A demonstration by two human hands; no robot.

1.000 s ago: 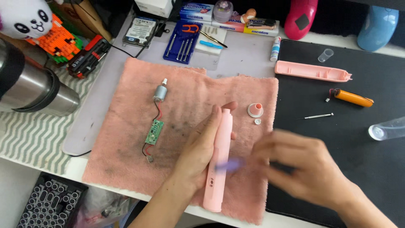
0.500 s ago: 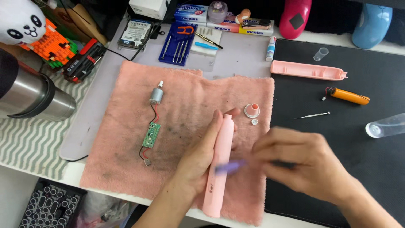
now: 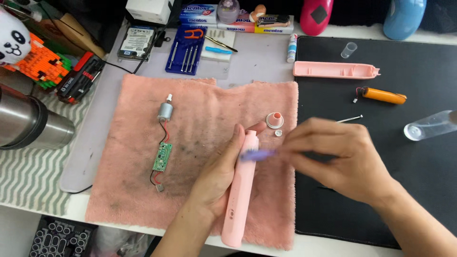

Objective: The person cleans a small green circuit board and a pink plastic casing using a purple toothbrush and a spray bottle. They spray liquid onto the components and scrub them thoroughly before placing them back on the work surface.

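A white worktop (image 3: 266,62) fills the view, with a dark wall or shelf edge along its far side. On its right half lies a large black mat (image 3: 404,162); in the middle a pink towel (image 3: 200,114), grey with smudges, is spread flat, and at the left a grey-and-white zigzag cloth (image 3: 28,176) carries a steel flask (image 3: 28,123) lying on its side.

Over the towel's lower right part, the left hand (image 3: 221,166) cups a long pink casing half (image 3: 240,190) from the left, its grip wrapped around the upper end, the thumb tip showing past the top. The casing runs from the towel's near edge up toward its middle. The right hand (image 3: 333,157) reaches in from the right, its grip pressed together on a small purple-tipped tool (image 3: 257,154), blurred, whose tip meets the casing near the top.

The matching pink casing half (image 3: 335,70) lies on the mat's far edge, with an orange battery (image 3: 383,96), a thin metal pin (image 3: 350,118) and a clear tube (image 3: 428,124) nearby. On the towel's left part sit a small motor (image 3: 165,111) wired to a green circuit board (image 3: 162,156). Just beyond the casing's top stand a small pink cap (image 3: 274,119) and a tiny white ring (image 3: 278,133). A blue screwdriver set (image 3: 184,45) lies at the back.
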